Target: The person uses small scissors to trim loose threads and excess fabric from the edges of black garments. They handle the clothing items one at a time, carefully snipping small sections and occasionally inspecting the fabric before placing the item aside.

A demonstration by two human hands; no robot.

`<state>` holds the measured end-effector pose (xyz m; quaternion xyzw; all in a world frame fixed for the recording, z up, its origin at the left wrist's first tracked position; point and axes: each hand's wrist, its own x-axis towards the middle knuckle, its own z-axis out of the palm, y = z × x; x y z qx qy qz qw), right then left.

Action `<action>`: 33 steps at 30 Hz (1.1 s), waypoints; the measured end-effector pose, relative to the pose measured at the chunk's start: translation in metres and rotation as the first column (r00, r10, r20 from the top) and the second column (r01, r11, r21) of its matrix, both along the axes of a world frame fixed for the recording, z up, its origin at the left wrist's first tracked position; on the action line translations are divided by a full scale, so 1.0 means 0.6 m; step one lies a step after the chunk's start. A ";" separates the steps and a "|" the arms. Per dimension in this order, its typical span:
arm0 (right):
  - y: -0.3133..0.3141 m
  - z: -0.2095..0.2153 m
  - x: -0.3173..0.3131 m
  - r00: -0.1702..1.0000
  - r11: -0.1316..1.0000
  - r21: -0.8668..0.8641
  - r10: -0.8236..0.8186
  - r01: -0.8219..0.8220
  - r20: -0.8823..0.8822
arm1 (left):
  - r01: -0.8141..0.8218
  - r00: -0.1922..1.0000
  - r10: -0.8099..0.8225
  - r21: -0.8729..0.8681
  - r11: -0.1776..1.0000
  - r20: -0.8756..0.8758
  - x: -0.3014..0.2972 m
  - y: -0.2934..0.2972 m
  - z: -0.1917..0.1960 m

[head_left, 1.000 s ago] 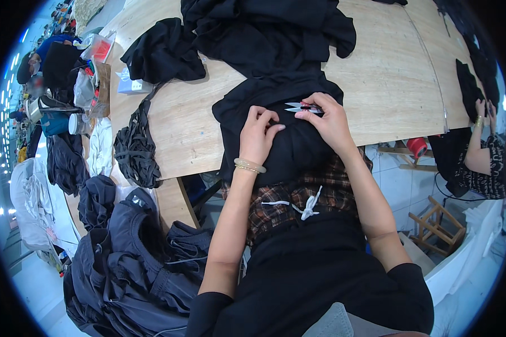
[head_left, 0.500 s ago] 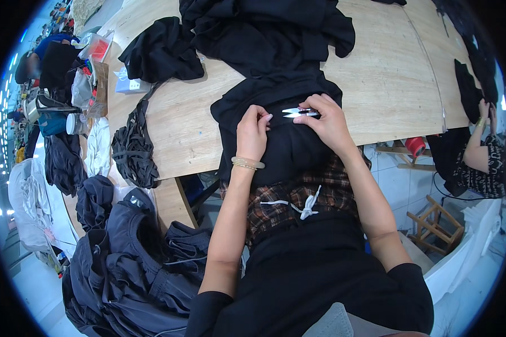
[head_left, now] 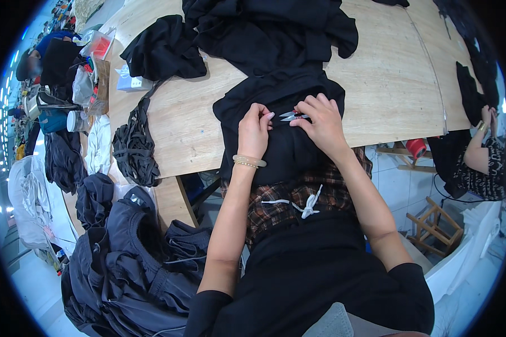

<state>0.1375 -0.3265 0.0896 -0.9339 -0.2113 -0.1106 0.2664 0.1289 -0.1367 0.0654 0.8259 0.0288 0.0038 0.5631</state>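
A black garment (head_left: 287, 151) lies over the near edge of the table and hangs toward my lap. My right hand (head_left: 323, 123) is closed around a small pair of thread snips (head_left: 288, 117), whose blades point left over the cloth. Just left of the blade tips, my left hand (head_left: 254, 129) is closed, thumb and fingertips pinched together at the garment. Whatever lies in that pinch, cloth or thread, is too small to make out. A pale bangle circles my left wrist.
More black cloth (head_left: 258, 39) is heaped farther up the wooden table (head_left: 388, 84). A bundle of dark strips (head_left: 134, 146) and a tissue box (head_left: 132, 83) sit to the left. Dark garments (head_left: 135, 269) pile at lower left. Another person's arm (head_left: 478, 149) shows at far right, near a wooden stool (head_left: 436, 227).
The snips have turned in my right hand, and less of them shows between the fingers. My left hand keeps its pinch almost in place.
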 end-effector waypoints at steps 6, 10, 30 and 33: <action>0.003 -0.003 0.000 1.000 1.000 -0.010 0.016 -0.016 0.005 | 0.004 1.000 -0.004 0.006 1.000 0.000 0.001 0.000 0.003; 0.008 -0.004 -0.001 0.998 0.999 -0.025 0.028 -0.027 0.055 | 0.000 1.000 0.000 -0.003 1.000 -0.005 0.001 0.002 0.001; 0.007 -0.039 -0.008 0.968 0.985 0.138 0.068 -0.104 0.242 | 0.026 0.989 -0.041 -0.105 0.994 -0.145 0.015 0.020 0.006; 0.012 -0.028 -0.006 0.991 0.880 0.458 -0.131 0.129 -0.027 | 0.103 0.988 -0.110 -0.071 0.992 -0.109 0.011 0.026 0.006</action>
